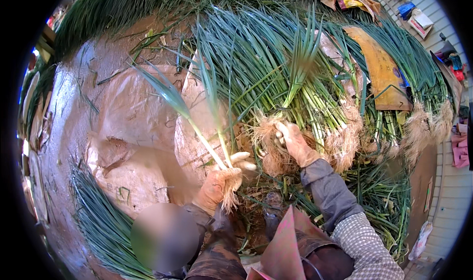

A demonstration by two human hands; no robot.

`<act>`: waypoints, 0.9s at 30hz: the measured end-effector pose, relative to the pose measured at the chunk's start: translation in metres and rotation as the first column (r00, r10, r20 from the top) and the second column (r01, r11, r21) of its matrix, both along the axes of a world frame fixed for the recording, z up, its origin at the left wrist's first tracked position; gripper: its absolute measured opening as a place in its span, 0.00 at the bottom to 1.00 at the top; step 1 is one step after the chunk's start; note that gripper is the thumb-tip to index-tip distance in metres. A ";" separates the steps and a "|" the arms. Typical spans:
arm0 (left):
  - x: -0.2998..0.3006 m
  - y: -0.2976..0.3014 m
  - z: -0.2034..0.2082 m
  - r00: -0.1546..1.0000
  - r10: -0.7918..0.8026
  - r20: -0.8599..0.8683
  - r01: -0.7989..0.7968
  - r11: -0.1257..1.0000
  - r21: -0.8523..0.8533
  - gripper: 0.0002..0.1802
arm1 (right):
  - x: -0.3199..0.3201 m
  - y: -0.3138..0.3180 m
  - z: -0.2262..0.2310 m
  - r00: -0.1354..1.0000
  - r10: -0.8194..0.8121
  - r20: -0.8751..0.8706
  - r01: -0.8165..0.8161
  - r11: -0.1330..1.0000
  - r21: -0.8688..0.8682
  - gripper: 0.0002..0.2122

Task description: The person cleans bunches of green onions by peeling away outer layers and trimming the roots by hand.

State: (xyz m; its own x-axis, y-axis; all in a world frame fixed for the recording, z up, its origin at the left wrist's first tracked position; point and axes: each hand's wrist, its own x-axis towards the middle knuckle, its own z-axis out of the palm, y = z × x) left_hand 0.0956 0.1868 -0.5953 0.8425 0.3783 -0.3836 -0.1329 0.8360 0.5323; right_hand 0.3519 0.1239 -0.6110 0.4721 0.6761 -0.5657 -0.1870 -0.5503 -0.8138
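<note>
Two long green onions stand up from my left hand, which is closed around their white lower ends. Their pale roots hang down over the glove. Further right, my right hand is closed on the shaggy roots of green onions at the near edge of a big heap of green onions. How many stalks it grips is hidden among the roots. Both hands wear light, soiled gloves. The heap lies with its leaves pointing away from me and its roots toward me.
Brown sheeting covers the wet floor on the left. Another green onion bundle lies at lower left. Leaf scraps pile up at my right. A yellow-brown board rests on the stalks at right. A blurred round patch hides part of lower left.
</note>
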 end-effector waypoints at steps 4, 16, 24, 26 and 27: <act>-0.013 0.016 0.018 0.977 0.182 -0.115 -0.162 0.973 0.165 0.14 | -0.058 0.008 0.033 0.400 0.355 0.845 -0.443 0.882 -0.160 0.15; -0.028 -0.039 -0.053 0.991 0.116 -0.070 -0.129 0.964 -0.231 0.13 | -0.072 -0.081 0.037 0.967 0.216 -0.137 -0.215 0.976 0.021 0.17; -0.032 -0.034 -0.024 0.981 0.040 -0.189 -0.062 0.991 -0.116 0.24 | -0.056 -0.025 0.038 0.943 0.304 -0.132 -0.306 0.952 0.006 0.14; -0.037 -0.031 -0.014 0.978 -0.064 -0.198 0.063 0.998 -0.009 0.29 | -0.067 -0.022 0.044 0.972 0.230 -0.039 -0.232 0.970 -0.068 0.12; -0.036 -0.029 0.000 0.946 -0.180 -0.270 0.204 0.977 0.063 0.30 | -0.076 -0.020 0.046 0.951 0.304 0.064 -0.300 0.952 -0.059 0.13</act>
State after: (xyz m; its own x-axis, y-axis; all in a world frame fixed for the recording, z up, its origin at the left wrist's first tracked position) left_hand 0.0596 0.1574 -0.5948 0.7772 0.2617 -0.5722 0.1796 0.7793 0.6004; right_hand 0.2757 0.1042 -0.5653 0.2902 0.7660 -0.5736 0.0514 -0.6111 -0.7899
